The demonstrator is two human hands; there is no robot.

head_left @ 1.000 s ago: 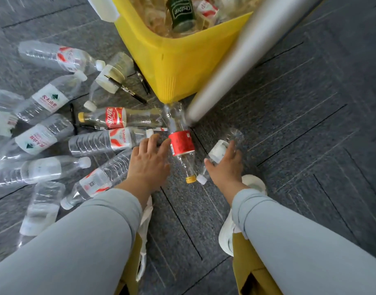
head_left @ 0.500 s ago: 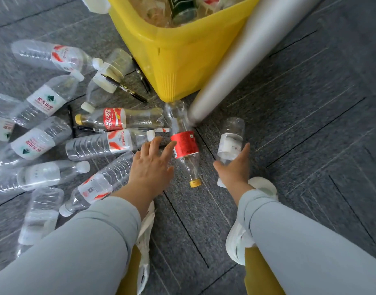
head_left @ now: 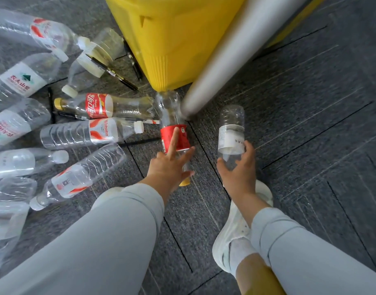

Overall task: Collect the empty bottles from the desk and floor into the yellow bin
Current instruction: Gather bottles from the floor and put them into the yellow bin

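Observation:
My right hand (head_left: 238, 173) grips a clear bottle with a white label (head_left: 231, 133), lifted off the carpet with its base pointing away from me. My left hand (head_left: 172, 167) reaches with fingers spread over a red-labelled bottle with a yellow cap (head_left: 175, 137) that lies on the floor; fingertips touch its label, not closed around it. The yellow bin (head_left: 172, 39) stands just beyond, its top cut off by the frame. Several more empty bottles lie to the left, among them a cola bottle (head_left: 97, 106) and a red-and-white labelled water bottle (head_left: 87, 133).
A silver desk leg (head_left: 221, 67) slants down to the floor right beside the bin and the red-labelled bottle. Pens (head_left: 114, 73) lie among the bottles near the bin. My white shoe (head_left: 234, 237) is planted below my right hand. Grey carpet tiles stretch to the right.
My right hand has lifted the white-labelled bottle off the floor. My left hand has moved right from the pile onto the red-labelled bottle. The camera has dropped closer to the floor.

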